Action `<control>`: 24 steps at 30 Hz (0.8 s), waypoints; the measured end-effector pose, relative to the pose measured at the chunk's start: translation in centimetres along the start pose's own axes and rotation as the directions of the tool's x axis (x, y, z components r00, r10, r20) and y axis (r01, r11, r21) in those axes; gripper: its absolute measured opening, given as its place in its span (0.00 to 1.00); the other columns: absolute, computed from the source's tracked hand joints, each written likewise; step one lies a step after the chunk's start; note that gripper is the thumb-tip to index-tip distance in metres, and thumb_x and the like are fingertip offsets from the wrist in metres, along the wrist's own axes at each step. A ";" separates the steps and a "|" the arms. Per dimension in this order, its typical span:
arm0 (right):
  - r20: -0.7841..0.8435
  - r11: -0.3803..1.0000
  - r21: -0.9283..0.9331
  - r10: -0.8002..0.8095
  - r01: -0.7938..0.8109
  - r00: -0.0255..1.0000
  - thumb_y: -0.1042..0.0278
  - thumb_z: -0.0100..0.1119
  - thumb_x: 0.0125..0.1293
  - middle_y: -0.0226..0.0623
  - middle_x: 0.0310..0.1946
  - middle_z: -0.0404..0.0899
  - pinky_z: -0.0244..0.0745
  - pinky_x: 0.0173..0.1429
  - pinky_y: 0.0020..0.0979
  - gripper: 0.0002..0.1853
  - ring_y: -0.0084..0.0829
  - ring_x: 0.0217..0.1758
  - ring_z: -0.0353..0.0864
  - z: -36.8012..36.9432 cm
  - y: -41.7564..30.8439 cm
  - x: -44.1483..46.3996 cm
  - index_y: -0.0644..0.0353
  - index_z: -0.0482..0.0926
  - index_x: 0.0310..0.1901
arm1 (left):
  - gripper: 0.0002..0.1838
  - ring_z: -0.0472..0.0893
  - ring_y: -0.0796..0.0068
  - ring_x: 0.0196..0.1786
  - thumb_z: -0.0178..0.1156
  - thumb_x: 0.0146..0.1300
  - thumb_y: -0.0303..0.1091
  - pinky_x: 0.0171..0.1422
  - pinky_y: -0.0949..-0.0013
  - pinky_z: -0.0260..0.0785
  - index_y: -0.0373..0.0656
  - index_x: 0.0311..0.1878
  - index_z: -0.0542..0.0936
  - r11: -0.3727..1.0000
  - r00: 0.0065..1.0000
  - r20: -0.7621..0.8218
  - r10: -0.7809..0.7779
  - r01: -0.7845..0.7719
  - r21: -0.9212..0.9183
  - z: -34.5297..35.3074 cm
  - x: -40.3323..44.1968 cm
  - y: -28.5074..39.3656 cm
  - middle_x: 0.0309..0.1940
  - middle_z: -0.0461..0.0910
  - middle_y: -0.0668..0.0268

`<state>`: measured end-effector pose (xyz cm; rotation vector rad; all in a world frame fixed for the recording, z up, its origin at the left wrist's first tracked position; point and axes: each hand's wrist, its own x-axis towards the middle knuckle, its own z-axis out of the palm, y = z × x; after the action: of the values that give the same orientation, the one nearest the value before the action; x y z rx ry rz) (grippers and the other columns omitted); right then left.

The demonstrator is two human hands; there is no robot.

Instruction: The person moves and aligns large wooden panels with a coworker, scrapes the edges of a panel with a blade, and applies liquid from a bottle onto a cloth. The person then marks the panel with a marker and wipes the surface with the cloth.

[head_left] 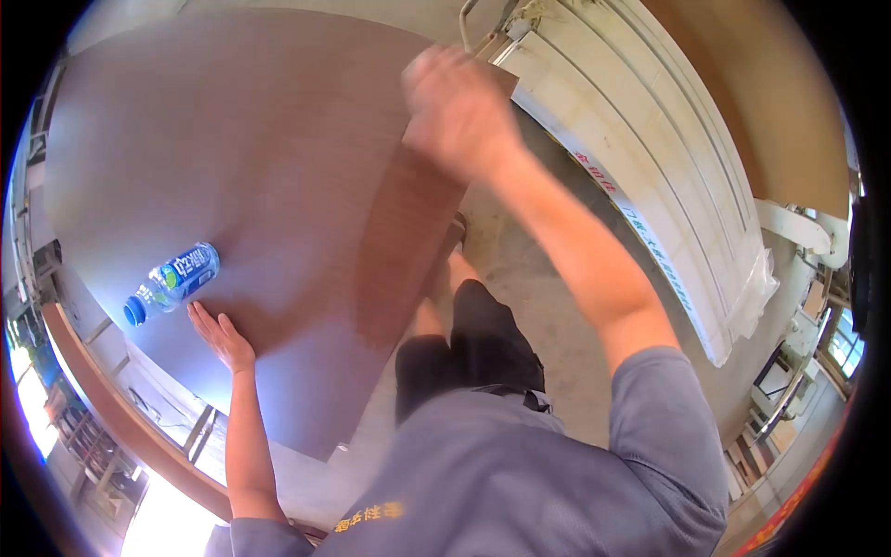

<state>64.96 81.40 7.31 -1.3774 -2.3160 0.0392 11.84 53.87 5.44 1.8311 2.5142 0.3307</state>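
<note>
A large brown board with a smooth surface spreads out in front of me. My left hand lies on it near its lower left part, fingers stretched out and holding nothing. Just beyond those fingertips a clear plastic bottle with a blue cap and blue label rests on its side. Up by the board's right edge is my right hand, smeared by motion. Whether its fingers hold anything is hidden by the blur. A darker patch shows on the board below that hand.
To the right leans a stack of long cream panels with printed lettering along one edge and torn plastic wrap at its end. Another brown sheet stands behind it. A curved-looking brown edge runs along the lower left. Concrete floor shows around my legs.
</note>
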 end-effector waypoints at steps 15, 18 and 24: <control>0.167 0.955 0.001 0.294 -0.298 0.941 0.40 0.64 0.70 0.68 0.82 0.49 0.44 0.89 0.53 0.52 0.62 0.88 0.45 -2.5 -4.7 -5.0 0.78 0.54 0.78 | 0.34 0.50 0.48 0.88 0.41 0.85 0.49 0.91 0.50 0.39 0.41 0.85 0.58 1.000 0.999 -0.034 0.008 -0.007 0.018 -0.1 0.1 0.4 0.87 0.52 0.52; 0.257 0.959 0.077 0.244 -0.271 0.935 0.42 0.65 0.69 0.68 0.82 0.51 0.44 0.89 0.55 0.53 0.63 0.87 0.46 -2.9 -2.9 -4.7 0.78 0.54 0.78 | 0.34 0.51 0.47 0.88 0.41 0.85 0.49 0.91 0.49 0.39 0.40 0.85 0.58 0.999 1.000 -0.015 0.003 -0.003 0.040 0.0 0.4 0.4 0.87 0.52 0.51; 0.442 0.978 -0.104 0.210 -0.183 0.872 0.36 0.52 0.73 0.63 0.81 0.56 0.49 0.87 0.57 0.48 0.58 0.86 0.54 -4.9 -7.7 -3.5 0.71 0.57 0.80 | 0.35 0.51 0.46 0.88 0.43 0.84 0.50 0.90 0.48 0.40 0.38 0.85 0.57 0.999 1.000 -0.016 0.012 -0.011 0.039 -0.1 0.3 0.4 0.86 0.52 0.49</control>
<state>61.84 73.62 12.36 -1.7876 -2.5425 0.3977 12.11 54.26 5.65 1.8644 2.5392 0.3007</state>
